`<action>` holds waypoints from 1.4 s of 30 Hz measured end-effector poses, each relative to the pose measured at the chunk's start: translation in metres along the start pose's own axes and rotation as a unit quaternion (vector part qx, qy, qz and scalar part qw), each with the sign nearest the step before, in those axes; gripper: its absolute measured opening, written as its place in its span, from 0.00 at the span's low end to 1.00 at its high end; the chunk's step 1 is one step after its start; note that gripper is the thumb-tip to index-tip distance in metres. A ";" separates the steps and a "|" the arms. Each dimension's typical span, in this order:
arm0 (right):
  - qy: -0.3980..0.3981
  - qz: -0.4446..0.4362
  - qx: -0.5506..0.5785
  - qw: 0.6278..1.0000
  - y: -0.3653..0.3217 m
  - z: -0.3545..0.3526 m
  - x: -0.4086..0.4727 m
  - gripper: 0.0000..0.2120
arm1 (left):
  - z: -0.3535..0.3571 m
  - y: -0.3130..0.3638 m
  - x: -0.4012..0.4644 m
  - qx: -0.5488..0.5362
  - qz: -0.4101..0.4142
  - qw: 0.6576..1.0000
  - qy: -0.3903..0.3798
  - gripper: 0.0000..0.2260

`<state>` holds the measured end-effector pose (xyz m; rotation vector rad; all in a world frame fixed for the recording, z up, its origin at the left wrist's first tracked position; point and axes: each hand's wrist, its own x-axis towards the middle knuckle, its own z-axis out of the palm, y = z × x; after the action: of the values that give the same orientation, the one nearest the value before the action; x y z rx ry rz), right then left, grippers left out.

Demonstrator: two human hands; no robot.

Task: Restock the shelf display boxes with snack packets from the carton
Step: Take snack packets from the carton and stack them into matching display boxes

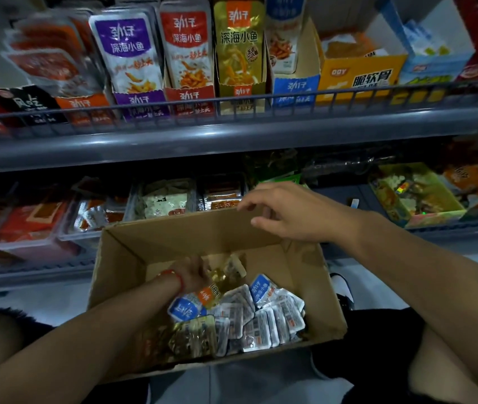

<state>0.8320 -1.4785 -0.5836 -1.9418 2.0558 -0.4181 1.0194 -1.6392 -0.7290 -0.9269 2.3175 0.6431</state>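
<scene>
An open cardboard carton [121, 258] sits low in front of me, holding several loose snack packets [261, 319] in white, blue and gold. My left hand [194, 274], with a red band at the wrist, reaches down into the carton and grips gold packets [226, 272]. My right hand [287, 214] hovers over the carton's far right rim with relaxed fingers, holding nothing. On the upper shelf stand display boxes: purple [141, 103], red [189, 99], gold [242, 91] and blue [296, 88], each with upright packets.
A wire rail [232, 102] runs along the grey upper shelf front. An orange box [360, 74] stands right of the blue one. The lower shelf holds trays of other snacks [165, 199] and a yellow-green box [415, 196]. My knees flank the carton.
</scene>
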 end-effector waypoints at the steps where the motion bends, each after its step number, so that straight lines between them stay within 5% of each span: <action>1: 0.000 0.001 -0.001 1.000 0.001 0.001 0.000 0.18 | -0.005 -0.001 0.000 -0.047 0.016 0.999 0.011 0.02; 5: -0.022 -0.007 -0.008 1.000 0.000 0.006 0.004 0.19 | -0.026 0.011 -0.029 -0.352 -0.011 0.934 -0.055 0.02; 10: -0.102 -0.014 -0.024 0.994 -0.010 0.010 0.005 0.34 | -0.055 0.029 -0.067 -0.568 0.073 0.819 -0.043 0.18; 14: -0.033 -0.044 0.001 0.999 -0.018 0.011 0.005 0.17 | -0.073 0.043 -0.090 -0.636 0.099 0.766 -0.015 0.12; 16: 0.026 -0.019 0.032 0.999 -0.017 0.005 0.004 0.10 | -0.081 0.046 -0.097 -0.617 0.095 0.781 0.025 0.13; 18: 0.064 0.034 0.075 0.995 -0.013 -0.004 0.001 0.10 | -0.088 0.045 -0.103 -0.525 0.112 0.838 0.092 0.18; 20: 0.094 0.070 0.169 0.979 -0.009 -0.015 -0.004 0.10 | -0.089 0.042 -0.107 -0.372 0.175 0.901 0.140 0.16; 22: 0.104 0.081 0.278 0.951 -0.009 -0.025 -0.009 0.10 | -0.086 0.040 -0.109 -0.306 0.212 0.918 0.139 0.11; 25: 0.119 0.084 0.316 0.938 -0.010 -0.032 -0.019 0.09 | -0.086 0.043 -0.111 -0.345 0.223 0.902 0.133 0.06; 33: 0.228 0.102 0.207 0.946 -0.019 -0.058 -0.027 0.06 | -0.097 0.047 -0.115 -0.355 0.231 0.879 0.221 0.05; 42: 0.406 0.042 -0.042 0.912 -0.032 -0.185 0.021 0.11 | -0.110 0.032 -0.110 -0.413 0.189 0.851 0.263 0.12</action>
<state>0.7864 -1.4981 -0.4009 -1.8926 2.6455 -1.3168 1.0278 -1.6340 -0.5707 -1.0972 2.7549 1.8574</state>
